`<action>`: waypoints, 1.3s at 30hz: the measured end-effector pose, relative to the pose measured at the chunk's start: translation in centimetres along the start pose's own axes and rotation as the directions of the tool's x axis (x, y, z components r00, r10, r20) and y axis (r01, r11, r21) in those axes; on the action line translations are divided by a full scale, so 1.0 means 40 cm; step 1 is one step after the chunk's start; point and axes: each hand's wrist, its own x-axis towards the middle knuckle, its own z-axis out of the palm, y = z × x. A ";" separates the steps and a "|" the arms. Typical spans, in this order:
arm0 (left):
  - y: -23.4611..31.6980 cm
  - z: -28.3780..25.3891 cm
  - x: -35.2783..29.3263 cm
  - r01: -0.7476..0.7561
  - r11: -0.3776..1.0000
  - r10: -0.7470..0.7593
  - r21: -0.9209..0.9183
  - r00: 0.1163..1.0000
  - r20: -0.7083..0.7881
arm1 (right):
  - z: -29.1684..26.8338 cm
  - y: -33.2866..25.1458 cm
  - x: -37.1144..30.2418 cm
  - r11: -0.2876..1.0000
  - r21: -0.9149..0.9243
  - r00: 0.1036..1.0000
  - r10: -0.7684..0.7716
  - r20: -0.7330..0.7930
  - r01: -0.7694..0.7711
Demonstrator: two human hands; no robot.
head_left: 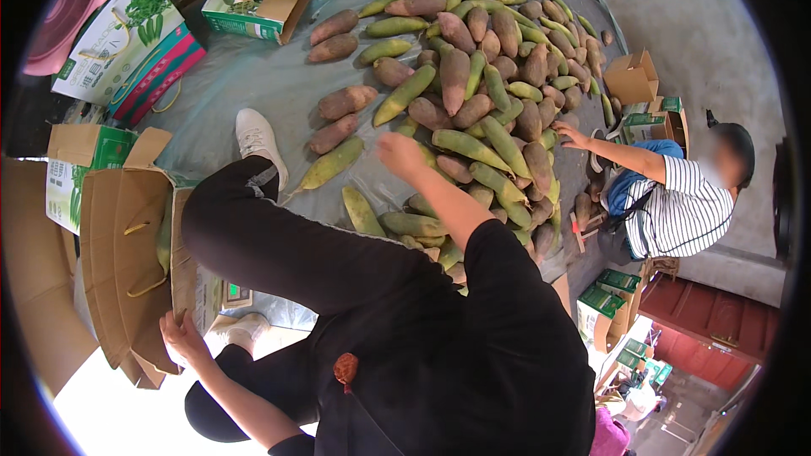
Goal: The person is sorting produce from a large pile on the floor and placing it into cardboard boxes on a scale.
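Observation:
My left hand [183, 343] is at the lower edge of an open cardboard box [114, 266], fingers partly spread and near or touching its flap. Inside that box lies a green radish [163, 236], partly hidden by the wall. Over the near left side of a large heap of radishes, my right hand [397, 154] is held with its fingers curled together and nothing visible in them. A green radish [331, 164] lies to its left, next to a reddish-brown root [333, 133]. Another green radish [405, 95] is just beyond the hand.
A digital scale [236, 294] shows beside the box. More green-and-white cartons [274, 13] and a pink basin [76, 8] stand at the far left. Across the heap, a person in a striped shirt [688, 207] reaches toward the roots. Plastic sheeting [211, 84] covers the floor.

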 end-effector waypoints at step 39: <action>0.046 -0.061 -0.007 0.188 0.978 -0.198 0.092 0.974 0.110 | -0.138 0.203 -0.046 0.676 -0.722 0.975 0.221 0.012 -0.145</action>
